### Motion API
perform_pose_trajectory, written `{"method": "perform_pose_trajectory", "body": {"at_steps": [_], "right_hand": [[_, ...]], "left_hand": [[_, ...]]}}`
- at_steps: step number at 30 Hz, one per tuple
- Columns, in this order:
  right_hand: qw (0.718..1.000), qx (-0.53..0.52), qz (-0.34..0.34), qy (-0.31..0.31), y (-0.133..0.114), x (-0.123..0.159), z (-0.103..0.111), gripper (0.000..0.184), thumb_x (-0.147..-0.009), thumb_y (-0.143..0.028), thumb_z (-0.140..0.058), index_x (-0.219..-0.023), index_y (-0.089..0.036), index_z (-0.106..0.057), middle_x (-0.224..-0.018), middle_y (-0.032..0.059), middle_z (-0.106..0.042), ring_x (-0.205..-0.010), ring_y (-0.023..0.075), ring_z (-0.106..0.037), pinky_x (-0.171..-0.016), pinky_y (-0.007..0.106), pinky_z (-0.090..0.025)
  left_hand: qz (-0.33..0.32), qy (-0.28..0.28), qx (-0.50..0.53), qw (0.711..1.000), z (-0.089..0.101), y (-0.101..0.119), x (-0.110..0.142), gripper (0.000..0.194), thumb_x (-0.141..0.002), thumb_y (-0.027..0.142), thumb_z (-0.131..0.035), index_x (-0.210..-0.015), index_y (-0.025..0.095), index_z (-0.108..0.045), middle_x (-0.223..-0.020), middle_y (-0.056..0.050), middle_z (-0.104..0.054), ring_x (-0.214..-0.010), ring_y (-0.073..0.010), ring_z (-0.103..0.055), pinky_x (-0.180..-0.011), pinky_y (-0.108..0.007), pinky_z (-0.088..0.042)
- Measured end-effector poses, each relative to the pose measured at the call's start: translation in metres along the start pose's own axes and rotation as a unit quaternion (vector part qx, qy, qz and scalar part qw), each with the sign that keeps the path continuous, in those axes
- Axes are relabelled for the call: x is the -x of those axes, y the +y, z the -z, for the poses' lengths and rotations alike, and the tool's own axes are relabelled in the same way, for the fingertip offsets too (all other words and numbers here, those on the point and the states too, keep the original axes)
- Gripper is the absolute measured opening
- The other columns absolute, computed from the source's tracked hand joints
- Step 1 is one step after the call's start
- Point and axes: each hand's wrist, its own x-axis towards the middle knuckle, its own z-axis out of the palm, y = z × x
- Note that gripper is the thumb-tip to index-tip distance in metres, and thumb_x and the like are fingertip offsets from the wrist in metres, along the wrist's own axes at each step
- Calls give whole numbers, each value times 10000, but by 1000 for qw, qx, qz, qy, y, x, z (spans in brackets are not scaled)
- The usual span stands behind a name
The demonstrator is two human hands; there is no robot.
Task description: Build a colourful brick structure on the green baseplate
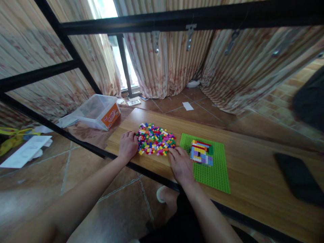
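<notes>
A heap of several small coloured bricks [155, 139] lies on the wooden table [253, 168]. My left hand [128, 145] rests at the heap's left edge with its fingers curled loosely against the bricks. My right hand [181, 163] lies palm down at the heap's lower right, fingers stretched toward the bricks, partly over the near left corner of a green baseplate [211, 170]. A small multicoloured brick build [201, 152] stands on the baseplate just right of my right hand. Nothing shows in either hand.
A dark phone [298, 179] lies on the table's right part. On the tiled floor at left stand a clear plastic box with an orange label [100, 111] and white papers [25, 152]. Black metal frame bars [177, 18] cross overhead; curtains hang behind.
</notes>
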Motion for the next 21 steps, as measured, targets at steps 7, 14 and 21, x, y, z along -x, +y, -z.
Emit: {"method": "perform_pose_trajectory", "body": {"at_steps": [7, 14, 21], "right_hand": [[1000, 10, 5, -16, 0, 3, 1, 274, -944, -108, -487, -994, -211, -735, -989, 86, -681, -954, 212, -597, -859, 319, -482], [1000, -26, -1, -12, -1, 2, 3, 259, -956, -145, -492, -969, -208, -743, -1039, 96, -669, -965, 209, -612, -849, 314, -494], [998, -57, -32, -6, -1, -1, 5, 288, -945, -155, -491, -1145, -171, -698, -1080, 117, -681, -994, 226, -626, -884, 348, -505]], "left_hand": [[-7, -3, -6, 1000, 2, 0, -1, 364, -955, 279, -370, -1120, 120, -654, -1178, -171, -663, -1165, -318, -569, -1058, -463, -432], [-22, 4, -12, 1000, 1, -2, -3, 362, -945, 268, -363, -1104, 119, -651, -1167, -181, -666, -1150, -323, -575, -1046, -477, -439], [-22, 17, -3, 1000, -2, -3, -2, 331, -940, 268, -378, -1086, 151, -652, -1157, -166, -664, -1119, -317, -584, -1031, -478, -450]]}}
